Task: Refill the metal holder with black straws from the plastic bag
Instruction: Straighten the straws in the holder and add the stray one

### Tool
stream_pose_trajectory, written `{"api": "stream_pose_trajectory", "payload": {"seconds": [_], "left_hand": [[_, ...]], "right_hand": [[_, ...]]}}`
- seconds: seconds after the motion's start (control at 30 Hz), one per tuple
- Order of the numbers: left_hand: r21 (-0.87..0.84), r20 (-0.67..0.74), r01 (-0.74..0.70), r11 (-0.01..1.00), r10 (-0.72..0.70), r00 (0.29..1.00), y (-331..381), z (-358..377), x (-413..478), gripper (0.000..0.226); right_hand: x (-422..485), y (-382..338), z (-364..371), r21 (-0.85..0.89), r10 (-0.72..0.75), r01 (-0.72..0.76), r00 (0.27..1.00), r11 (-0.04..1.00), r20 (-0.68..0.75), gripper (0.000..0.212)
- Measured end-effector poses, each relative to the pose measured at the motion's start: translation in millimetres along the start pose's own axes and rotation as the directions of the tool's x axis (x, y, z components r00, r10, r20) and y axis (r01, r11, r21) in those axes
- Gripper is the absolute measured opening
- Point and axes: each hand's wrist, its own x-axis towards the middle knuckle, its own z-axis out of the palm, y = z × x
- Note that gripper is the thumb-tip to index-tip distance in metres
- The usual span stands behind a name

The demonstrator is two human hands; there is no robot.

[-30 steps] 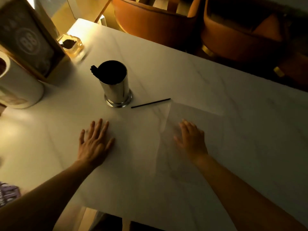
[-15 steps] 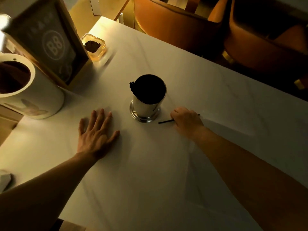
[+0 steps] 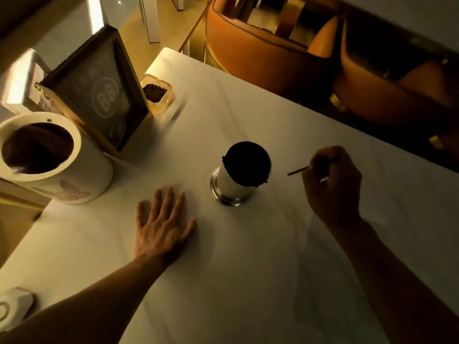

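While the right hand (image 3: 334, 184) pinches one thin black straw (image 3: 298, 170) between curled fingers, lifted off the pale marble-patterned table (image 3: 248, 281) and pointing towards the holder, the left hand (image 3: 162, 227) lies flat and open on the tabletop, fingers spread, gripping nothing. The round, polished metal holder (image 3: 236, 180) stands upright between the two hands, nearer the right, with the straw's free end just beside its rim but not touching it.

By my reading, the step in hand is carrying a single loose straw to the holder. The holder's mouth looks dark and packed, with straw ends showing at the rim on both sides, so the refill seems close to finished. The next move calls for tipping the straw upright and steering its end into whatever gap remains among the packed ones; a skewed entry could catch on the rim or on neighbouring straws. The left hand is near enough to steady the holder's base if needed.

Counted: one straw in hand, one metal holder, two hands. The straws inside the holder merge into a dark mass and cannot be counted. The clear plastic bag shows only as faint edges on the table around the right forearm, too dim to place surely. To the far left stand one white cylindrical container (image 3: 49, 160), one dark framed table sign marked B8 (image 3: 104, 95), and one amber glass ashtray (image 3: 157, 94).
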Motion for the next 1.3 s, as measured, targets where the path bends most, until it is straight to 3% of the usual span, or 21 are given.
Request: {"api": "stream_pose_trajectory", "payload": {"seconds": [0.07, 0.17, 0.3, 0.4, 0.63, 1.0, 1.13, 1.3], "left_hand": [[0.001, 0.004, 0.003, 1.000, -0.003, 1.000, 1, -1, 0, 0.079], [0.004, 0.004, 0.004, 1.000, -0.004, 1.000, 1, -1, -1, 0.079], [0.006, -0.003, 0.009, 1.000, -0.009, 1.000, 0, 1, 0, 0.080], [0.012, -0.013, 0.010, 1.000, -0.010, 1.000, -1, 3, 0, 0.080], [-0.010, -0.032, 0.005, 1.000, -0.006, 0.999, -1, 5, 0, 0.080], [-0.009, -0.031, -0.006, 1.000, 0.006, 0.999, -2, 4, 0, 0.081], [-0.016, -0.044, -0.008, 1.000, 0.007, 0.999, -1, 4, 0, 0.081], [0.004, -0.050, 0.001, 1.000, -0.001, 0.999, -1, 3, 0, 0.081]], "right_hand": [[13, -29, -14, 0.141, -0.007, 0.018, 0.996, 0.990, -0.085, 0.009], [24, -60, -11, 0.232, -0.028, 0.034, 0.999, 0.972, -0.028, 0.016], [20, -67, 21, 0.107, -0.047, 0.031, 0.987, 0.994, 0.155, 0.009], [17, -61, 37, 0.112, 0.011, -0.040, 0.968, 0.993, 0.249, 0.019], [6, -55, 30, 0.116, -0.026, 0.009, 0.989, 0.993, 0.145, 0.017], [2, -49, 44, 0.139, -0.150, 0.124, 0.970, 0.982, 0.192, 0.031], [-16, -31, 36, 0.058, -0.169, 0.159, 0.958, 0.985, 0.233, 0.040], [-20, -26, 39, -0.015, -0.255, 0.270, 0.925, 0.963, 0.282, 0.023]]}}
